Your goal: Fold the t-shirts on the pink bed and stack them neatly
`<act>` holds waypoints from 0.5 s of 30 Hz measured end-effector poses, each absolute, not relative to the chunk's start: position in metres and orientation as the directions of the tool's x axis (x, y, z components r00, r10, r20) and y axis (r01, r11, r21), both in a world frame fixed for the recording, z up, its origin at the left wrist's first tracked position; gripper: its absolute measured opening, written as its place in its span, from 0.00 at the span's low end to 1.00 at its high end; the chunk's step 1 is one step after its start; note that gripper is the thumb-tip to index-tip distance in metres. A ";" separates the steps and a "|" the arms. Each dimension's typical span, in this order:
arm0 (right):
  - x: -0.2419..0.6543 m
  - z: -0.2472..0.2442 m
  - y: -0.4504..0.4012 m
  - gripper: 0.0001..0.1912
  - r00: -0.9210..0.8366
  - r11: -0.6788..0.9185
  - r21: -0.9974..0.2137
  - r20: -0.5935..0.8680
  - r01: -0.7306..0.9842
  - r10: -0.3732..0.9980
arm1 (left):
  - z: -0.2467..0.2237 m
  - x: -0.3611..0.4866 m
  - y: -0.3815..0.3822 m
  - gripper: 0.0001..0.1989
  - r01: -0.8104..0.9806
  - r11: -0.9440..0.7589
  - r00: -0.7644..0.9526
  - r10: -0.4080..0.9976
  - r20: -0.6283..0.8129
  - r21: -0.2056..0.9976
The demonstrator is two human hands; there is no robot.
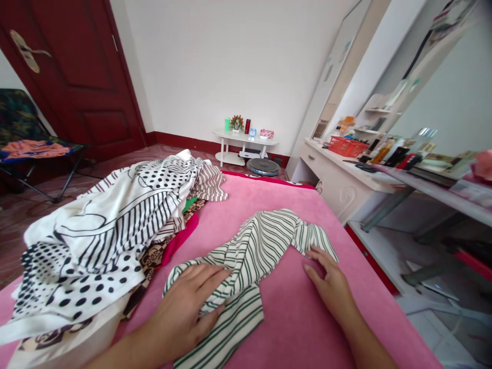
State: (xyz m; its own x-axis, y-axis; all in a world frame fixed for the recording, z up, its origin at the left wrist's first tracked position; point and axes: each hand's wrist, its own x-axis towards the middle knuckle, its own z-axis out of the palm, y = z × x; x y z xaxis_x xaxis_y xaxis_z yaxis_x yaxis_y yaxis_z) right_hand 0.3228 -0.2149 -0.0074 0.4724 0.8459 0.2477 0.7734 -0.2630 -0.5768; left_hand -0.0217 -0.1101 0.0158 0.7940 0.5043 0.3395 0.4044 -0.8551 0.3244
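A white shirt with dark green stripes [265, 241] lies partly folded and rumpled on the pink bed cover [292, 312]. One sleeve [313, 237] extends to the right, while another striped part [234, 328] hangs toward me at the lower left. My left hand [188, 302] rests over the shirt's left end, fingers stretched across the fabric and thumb apart from them. At the right sleeve's near edge, my right hand [326, 277] has its fingertips touching the cloth. Its thumb and fingers are spread, with the thumb over the pink cover.
A heap of clothes [115, 220] with black-and-white patterns covers the bed's left side. Along the right stand a white dresser [334, 179] with a red basket [348, 146] and several bottles. A small white table [246, 136] is by the far wall; a folding chair [36, 148] stands left.
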 end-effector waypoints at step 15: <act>0.315 -0.009 -0.218 0.18 0.442 -0.255 -0.549 0.240 0.796 0.864 | 0.009 -0.024 -0.107 0.27 0.381 -0.884 0.814 0.460 0.355 0.272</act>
